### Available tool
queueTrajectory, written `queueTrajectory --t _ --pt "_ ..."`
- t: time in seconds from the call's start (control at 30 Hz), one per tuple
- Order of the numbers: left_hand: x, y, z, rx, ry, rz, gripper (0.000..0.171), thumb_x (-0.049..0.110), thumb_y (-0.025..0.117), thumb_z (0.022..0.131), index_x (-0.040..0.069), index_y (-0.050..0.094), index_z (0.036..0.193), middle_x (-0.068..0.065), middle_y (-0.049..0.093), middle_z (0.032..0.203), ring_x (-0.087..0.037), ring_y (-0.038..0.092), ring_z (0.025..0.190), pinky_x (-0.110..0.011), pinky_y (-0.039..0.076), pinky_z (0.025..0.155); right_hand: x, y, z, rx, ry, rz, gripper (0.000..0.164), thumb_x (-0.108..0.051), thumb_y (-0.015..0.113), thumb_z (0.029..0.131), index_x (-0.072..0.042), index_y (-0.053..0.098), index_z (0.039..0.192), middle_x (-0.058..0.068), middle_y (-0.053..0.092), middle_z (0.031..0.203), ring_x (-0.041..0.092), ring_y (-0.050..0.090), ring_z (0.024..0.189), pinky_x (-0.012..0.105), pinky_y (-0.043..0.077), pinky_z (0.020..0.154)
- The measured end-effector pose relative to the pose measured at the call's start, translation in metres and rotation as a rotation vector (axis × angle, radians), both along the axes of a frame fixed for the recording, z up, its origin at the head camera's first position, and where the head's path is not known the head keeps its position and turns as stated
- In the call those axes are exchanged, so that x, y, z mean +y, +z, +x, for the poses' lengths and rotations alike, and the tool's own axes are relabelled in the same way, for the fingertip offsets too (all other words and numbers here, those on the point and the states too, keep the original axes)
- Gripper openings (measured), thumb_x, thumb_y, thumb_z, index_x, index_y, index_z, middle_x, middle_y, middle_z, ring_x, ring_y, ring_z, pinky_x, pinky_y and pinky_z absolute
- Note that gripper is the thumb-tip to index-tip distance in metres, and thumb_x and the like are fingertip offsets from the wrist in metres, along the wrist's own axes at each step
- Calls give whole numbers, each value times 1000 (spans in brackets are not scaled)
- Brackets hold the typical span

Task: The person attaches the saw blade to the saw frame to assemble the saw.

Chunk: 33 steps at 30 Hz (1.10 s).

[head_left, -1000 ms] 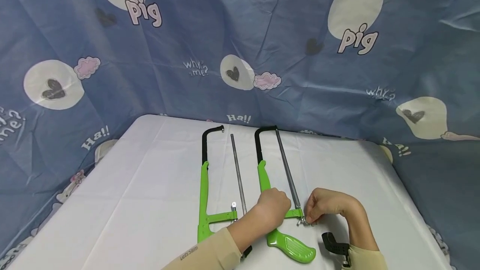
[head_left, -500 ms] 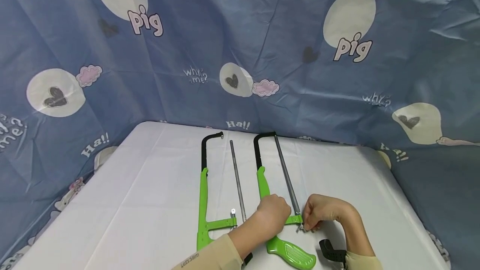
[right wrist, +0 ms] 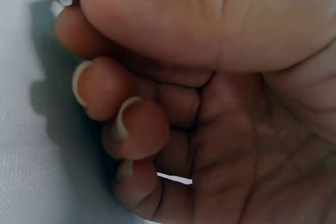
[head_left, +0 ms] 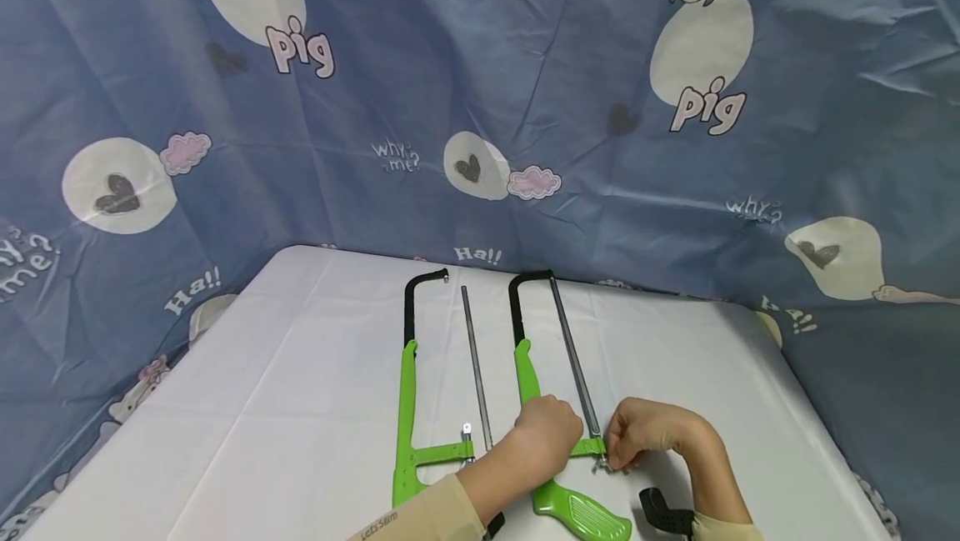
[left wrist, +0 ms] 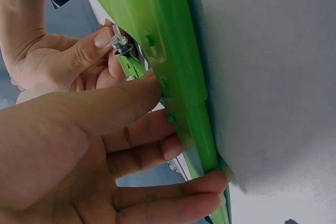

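A green hacksaw (head_left: 527, 370) with a black front bow lies on the white table, its grey blade (head_left: 573, 358) fitted along the right side. My left hand (head_left: 551, 431) holds its frame, thumb on one side and fingers on the other, as the left wrist view shows. At the blade's near end, my right hand (head_left: 651, 431) pinches a small metal wing nut (left wrist: 119, 40) between thumb and forefinger. The remaining right fingers curl in towards the palm. In the right wrist view the thumb largely hides the nut.
To the left lies a second green hacksaw (head_left: 407, 408), partly under my left forearm. A loose blade (head_left: 475, 358) lies between the two saws. Blue printed cloth (head_left: 480, 91) hangs behind the white table (head_left: 300, 374).
The head view has tilted, so the saws and hands sit lower in the picture. My right fingers have shifted slightly at the wing nut; my left hand keeps its hold.
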<state>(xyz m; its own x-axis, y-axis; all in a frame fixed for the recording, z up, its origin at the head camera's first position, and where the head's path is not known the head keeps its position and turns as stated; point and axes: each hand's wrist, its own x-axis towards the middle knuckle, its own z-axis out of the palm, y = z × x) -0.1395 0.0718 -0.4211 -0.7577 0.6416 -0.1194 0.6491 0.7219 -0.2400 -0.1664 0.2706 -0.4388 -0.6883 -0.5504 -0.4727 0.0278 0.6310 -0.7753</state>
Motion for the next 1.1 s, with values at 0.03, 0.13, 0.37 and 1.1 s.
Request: queueTrajectory --t 0.03,0.13,0.37,1.1 --pt "0 0 0 0 -1 4 5 24 78 82 23 76 85 5 70 74 -8 63 66 -22 55 53 0 0 0 -2 0 3 18 1 73 72 16 66 75 -3 60 58 7 49 52 22 40 51" --pt "0 -1 0 3 -5 6 4 24 78 82 23 76 85 5 70 74 -8 64 66 -22 55 54 1 0 1 -18 10 -7 22 1 70 72 20 61 76 -5 57 58 7 45 52 22 37 51" --pt "-1 -4 -3 12 -22 13 3 26 77 82 25 76 85 7 70 75 -8 63 67 -21 55 56 -1 0 3 -36 21 -33 33 -5 73 74 23 57 74 -6 57 55 6 43 48 22 37 49" --pt "2 -1 -5 -65 27 18 21 45 82 76 25 75 83 7 68 68 -8 58 63 -21 52 55 1 -1 2 -71 23 -56 36 -14 74 80 21 64 78 -3 61 58 7 54 53 22 47 54"
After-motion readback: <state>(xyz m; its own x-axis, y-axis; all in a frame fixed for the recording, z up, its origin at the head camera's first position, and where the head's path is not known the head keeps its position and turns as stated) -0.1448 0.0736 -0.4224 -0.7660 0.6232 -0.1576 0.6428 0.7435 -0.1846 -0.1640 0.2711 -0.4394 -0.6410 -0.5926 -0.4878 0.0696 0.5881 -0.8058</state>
